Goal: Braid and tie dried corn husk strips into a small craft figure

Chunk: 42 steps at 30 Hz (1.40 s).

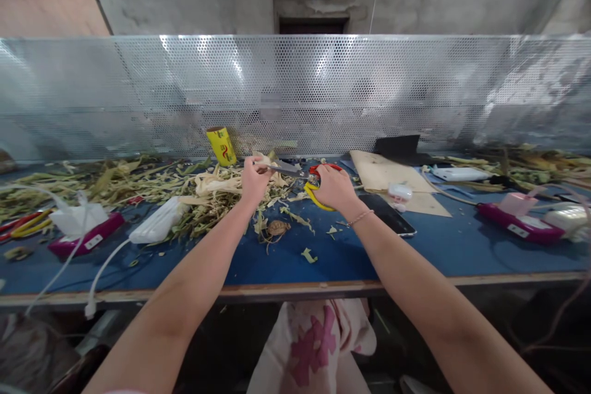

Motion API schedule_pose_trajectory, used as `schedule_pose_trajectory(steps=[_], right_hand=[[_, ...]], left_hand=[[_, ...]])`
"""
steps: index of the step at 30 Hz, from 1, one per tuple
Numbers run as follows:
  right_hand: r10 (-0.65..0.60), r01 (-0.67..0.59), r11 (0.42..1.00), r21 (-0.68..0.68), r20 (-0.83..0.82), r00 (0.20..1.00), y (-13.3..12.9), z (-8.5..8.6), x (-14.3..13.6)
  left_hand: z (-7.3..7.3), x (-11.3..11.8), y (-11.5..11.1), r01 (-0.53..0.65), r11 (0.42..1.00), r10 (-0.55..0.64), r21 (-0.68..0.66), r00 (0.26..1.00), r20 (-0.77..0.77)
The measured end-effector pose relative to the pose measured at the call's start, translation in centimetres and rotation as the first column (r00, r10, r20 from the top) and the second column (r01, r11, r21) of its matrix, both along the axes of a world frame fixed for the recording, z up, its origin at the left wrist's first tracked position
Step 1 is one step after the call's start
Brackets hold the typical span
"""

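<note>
Two hands are meeting above the table [332,265]. The right hand [335,188] is gripping the scissors [318,196] by their red and yellow handles, and the blades are pointing across toward the left hand [255,178]. The left is pinching a pale plant piece [264,162] between its fingers, right at the blade tips. Dried plants [205,212] are lying beneath and beside the left hand; a phone [388,215] is resting near the right wrist.

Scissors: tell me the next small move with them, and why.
I'd probably ease the fingertips of the left hand back slightly before the right hand squeezes the scissors. The blades point toward the left hand and lie very close to its fingertips, and the red and yellow handles are spread apart.
</note>
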State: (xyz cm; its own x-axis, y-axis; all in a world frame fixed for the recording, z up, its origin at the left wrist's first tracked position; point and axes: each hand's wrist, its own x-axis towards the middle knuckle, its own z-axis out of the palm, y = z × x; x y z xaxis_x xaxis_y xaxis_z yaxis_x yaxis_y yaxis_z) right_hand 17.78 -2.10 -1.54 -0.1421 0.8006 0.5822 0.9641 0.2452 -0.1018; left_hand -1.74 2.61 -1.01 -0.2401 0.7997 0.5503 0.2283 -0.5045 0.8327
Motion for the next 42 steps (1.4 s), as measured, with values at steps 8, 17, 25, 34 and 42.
schedule_pose_trajectory(steps=[8,17,25,34,42], right_hand=[[-0.034,0.034,0.999,-0.001,0.031,0.999,0.1,-0.2,-0.2],[-0.038,0.038,0.999,0.003,0.024,0.999,0.3,-0.1,0.1],[-0.035,0.034,0.999,0.005,0.026,0.999,0.2,0.0,0.3],[-0.041,0.04,0.999,0.003,0.024,0.999,0.1,0.2,0.5],[-0.06,0.06,0.998,0.005,0.023,0.998,0.3,0.1,0.6]], left_hand=[[-0.1,1.1,-0.8,0.093,0.993,-0.088,-0.076,0.993,0.076],[-0.6,1.8,-0.7,0.189,0.98,-0.178,-0.069,0.974,0.137],[-1.5,1.7,0.0,0.196,0.979,-0.187,-0.06,0.975,0.123],[-0.4,2.0,-1.2,0.119,0.985,-0.112,-0.129,0.992,0.055],[-1.0,2.0,-0.4,0.128,0.987,-0.122,-0.099,0.99,0.065]])
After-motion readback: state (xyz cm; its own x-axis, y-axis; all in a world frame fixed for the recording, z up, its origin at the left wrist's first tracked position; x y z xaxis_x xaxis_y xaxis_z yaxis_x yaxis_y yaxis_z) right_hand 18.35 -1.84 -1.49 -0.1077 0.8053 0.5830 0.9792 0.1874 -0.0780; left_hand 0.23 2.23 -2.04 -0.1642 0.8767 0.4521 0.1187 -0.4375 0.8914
